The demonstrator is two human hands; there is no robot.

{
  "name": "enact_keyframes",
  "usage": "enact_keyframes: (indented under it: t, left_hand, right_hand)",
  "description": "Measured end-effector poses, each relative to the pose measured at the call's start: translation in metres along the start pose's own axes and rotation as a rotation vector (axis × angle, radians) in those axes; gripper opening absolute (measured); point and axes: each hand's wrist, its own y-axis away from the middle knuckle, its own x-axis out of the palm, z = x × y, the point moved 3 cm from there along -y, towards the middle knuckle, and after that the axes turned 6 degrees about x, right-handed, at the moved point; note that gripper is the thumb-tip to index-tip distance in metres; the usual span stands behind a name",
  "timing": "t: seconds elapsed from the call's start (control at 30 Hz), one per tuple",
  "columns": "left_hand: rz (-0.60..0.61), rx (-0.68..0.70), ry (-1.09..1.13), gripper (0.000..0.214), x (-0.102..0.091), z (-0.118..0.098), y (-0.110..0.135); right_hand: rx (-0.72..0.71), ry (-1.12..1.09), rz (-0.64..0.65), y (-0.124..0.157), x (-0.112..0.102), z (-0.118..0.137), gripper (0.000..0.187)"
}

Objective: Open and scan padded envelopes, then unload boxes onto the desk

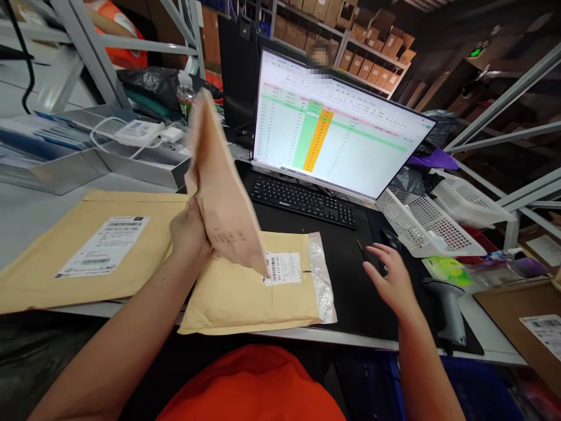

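- Over the desk (21, 219), we clasp a tilted brown packet (228, 213) in our left hand (190, 231).
- Near the mouse (390, 239), we hold our right hand (392, 280) spread.

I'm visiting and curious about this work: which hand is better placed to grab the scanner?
Probably the right hand: it is open, looks empty and is nearer the scanner. The left hand grips a brown mailer.

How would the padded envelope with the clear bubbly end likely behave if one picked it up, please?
The padded envelope would probably flex, since its clear bubbly end looks thin and crinkled. It seems unlikely to roll, as it lies flat in front of the keyboard.
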Motion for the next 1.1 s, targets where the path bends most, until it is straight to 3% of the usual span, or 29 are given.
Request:
enact_keyframes:
  t: [0.07,0.13,0.3,0.43,0.6,0.77,0.87,1.0,1.1]
  left_hand:
    - [-0.134,0.161,-0.059,0.04,0.005,-0.009,0.006]
    - [-0.187,0.261,-0.106,0.041,0.01,-0.013,0.01]
    - [-0.122,0.364,-0.208,0.033,0.013,-0.019,0.018]
    - [-0.025,0.37,-0.289,0.03,0.015,-0.022,0.025]
    - [0.117,0.283,-0.268,0.035,0.021,-0.02,0.033]
    - [0.337,0.162,-0.271,0.057,0.026,-0.018,0.043]
    - [0.393,0.157,-0.331,0.062,0.027,-0.019,0.047]
    - [0.444,0.195,-0.437,0.059,0.029,-0.02,0.049]
    - [0.467,0.168,-0.446,0.06,0.03,-0.02,0.05]
  right_hand:
    - [-0.044,-0.195,0.144,-0.003,0.02,0.026,0.039]
    - [-0.058,-0.38,0.24,-0.006,0.035,0.048,0.042]
    - [-0.038,-0.808,0.446,-0.012,0.067,0.087,0.069]
    - [0.104,-0.9,0.53,-0.013,0.093,0.099,0.079]
    - [0.278,-0.958,0.451,-0.018,0.115,0.086,0.068]
    - [0.29,-0.928,0.437,-0.017,0.124,0.072,0.061]
    - [0.218,-0.744,0.263,-0.019,0.115,0.067,0.053]
    - [-0.027,-0.264,-0.157,-0.031,0.079,0.07,0.078]
    - [-0.313,0.009,-0.157,-0.043,0.059,0.082,0.066]
